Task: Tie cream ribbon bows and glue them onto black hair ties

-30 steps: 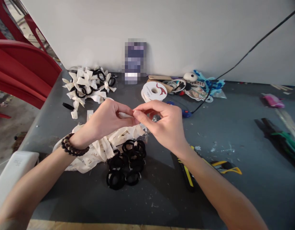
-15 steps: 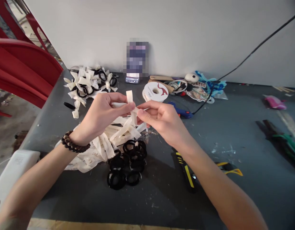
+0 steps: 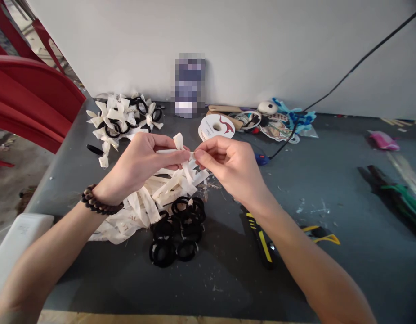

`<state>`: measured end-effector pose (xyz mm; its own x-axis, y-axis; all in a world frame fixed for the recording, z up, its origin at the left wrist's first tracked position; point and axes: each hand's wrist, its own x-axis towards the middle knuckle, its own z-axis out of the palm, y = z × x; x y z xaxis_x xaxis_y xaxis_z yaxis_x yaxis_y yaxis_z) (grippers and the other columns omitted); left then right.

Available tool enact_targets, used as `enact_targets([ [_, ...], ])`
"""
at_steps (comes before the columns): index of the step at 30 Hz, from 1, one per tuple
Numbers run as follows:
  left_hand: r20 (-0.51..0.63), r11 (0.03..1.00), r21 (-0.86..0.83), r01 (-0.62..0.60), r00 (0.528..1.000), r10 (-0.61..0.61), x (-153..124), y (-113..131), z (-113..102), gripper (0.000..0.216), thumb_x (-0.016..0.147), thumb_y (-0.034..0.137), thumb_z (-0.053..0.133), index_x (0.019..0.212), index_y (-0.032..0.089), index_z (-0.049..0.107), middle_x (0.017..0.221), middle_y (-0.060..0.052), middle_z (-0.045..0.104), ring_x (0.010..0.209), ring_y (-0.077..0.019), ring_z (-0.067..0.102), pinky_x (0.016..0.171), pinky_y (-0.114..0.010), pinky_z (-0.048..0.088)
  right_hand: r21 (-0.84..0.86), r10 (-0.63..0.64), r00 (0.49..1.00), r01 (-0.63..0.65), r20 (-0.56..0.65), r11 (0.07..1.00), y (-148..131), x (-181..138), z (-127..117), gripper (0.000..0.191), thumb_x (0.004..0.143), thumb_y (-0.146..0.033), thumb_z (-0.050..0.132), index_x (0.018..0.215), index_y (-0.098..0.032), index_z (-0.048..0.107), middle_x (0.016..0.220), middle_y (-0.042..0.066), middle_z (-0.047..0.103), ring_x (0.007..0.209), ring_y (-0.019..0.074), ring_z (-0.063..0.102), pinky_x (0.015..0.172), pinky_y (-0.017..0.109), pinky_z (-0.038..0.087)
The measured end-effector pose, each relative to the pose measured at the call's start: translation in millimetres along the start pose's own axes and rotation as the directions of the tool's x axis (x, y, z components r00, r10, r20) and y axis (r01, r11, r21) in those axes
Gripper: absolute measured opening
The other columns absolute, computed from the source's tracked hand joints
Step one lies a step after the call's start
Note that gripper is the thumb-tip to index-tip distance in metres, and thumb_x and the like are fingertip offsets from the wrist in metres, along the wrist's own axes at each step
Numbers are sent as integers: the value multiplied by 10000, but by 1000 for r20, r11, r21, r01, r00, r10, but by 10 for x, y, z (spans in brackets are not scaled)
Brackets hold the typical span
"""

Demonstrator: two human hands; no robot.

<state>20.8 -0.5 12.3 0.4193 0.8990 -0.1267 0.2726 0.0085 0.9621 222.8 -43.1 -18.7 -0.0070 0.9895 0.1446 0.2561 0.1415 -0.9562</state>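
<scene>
Between my hands is a cream ribbon (image 3: 178, 141), one end sticking up and another hanging below the fingers. My left hand (image 3: 147, 157) pinches it between thumb and fingers. My right hand (image 3: 224, 162) pinches the ribbon close by, its fingertips almost touching the left thumb. Whether anything else lies inside the pinch is hidden. Beneath them are a pile of cut cream ribbon strips (image 3: 140, 207) and a cluster of black hair ties (image 3: 162, 253). At the back left is a heap of hair ties with ribbon bows (image 3: 116, 114).
A ribbon spool (image 3: 208, 128) and a phone (image 3: 189, 87) stand at the back. Behind my right hand is a blue glue gun (image 3: 261, 159) with a black cord. A yellow-black cutter (image 3: 261, 243) lies by my right forearm, a white power bank (image 3: 29, 234) by my left.
The upright ribbon end has bent over and sits lower. My right fingers have moved in against the left fingertips and closed on the ribbon.
</scene>
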Motion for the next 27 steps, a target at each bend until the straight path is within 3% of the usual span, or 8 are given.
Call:
enact_targets([
  [6,-42,1000,11,-11,999,12,-10,64,-15,248,783,406,868,861,177,815,821,-56,787,779,-180,737,727,-273,613,-43,1,1000,-1,11,999,-19,6,-12,143,893,-322,733,836,-192,731,745,18,732,689,169,676,628,302,521],
  [10,39,998,56,1,999,-4,-2,40,-27,220,780,390,860,798,177,807,746,-49,765,731,-175,716,682,-262,580,-85,-102,993,97,-53,992,-60,-13,-20,160,916,-351,720,992,-226,784,908,26,782,799,185,708,708,327,557],
  [12,77,995,100,-3,997,-5,-1,23,-16,189,780,370,848,813,186,821,746,-43,767,713,-173,700,647,-259,550,-61,-118,993,117,-25,991,-74,-21,-21,252,898,-381,752,1108,-246,791,982,29,798,856,198,724,727,332,572],
  [14,99,988,152,-20,995,5,-8,14,10,173,786,363,829,830,196,838,729,-33,756,666,-160,662,584,-253,494,-45,-112,993,113,27,993,-76,-26,-12,220,881,-388,773,1041,-241,810,938,29,803,832,199,726,711,328,572],
  [18,124,971,236,-29,992,-1,-44,24,77,186,791,395,816,796,212,853,607,-1,666,509,-106,485,459,-255,292,-1,-31,999,31,12,1000,-36,-34,34,202,901,-388,750,813,-210,786,736,11,752,668,159,669,617,290,523],
  [24,183,976,219,5,982,-47,-47,33,46,205,783,431,835,853,240,863,483,46,531,403,-59,249,417,-276,128,200,119,992,-112,-28,973,91,-37,124,280,873,-481,784,796,-212,765,667,-2,709,582,133,633,508,247,473],
  [27,218,979,203,26,973,-71,-30,29,26,213,776,431,853,811,221,850,445,65,450,394,-47,217,401,-268,118,221,146,989,-136,-26,966,125,-38,164,301,869,-495,789,784,-209,748,674,-1,707,576,132,639,496,244,469],
])
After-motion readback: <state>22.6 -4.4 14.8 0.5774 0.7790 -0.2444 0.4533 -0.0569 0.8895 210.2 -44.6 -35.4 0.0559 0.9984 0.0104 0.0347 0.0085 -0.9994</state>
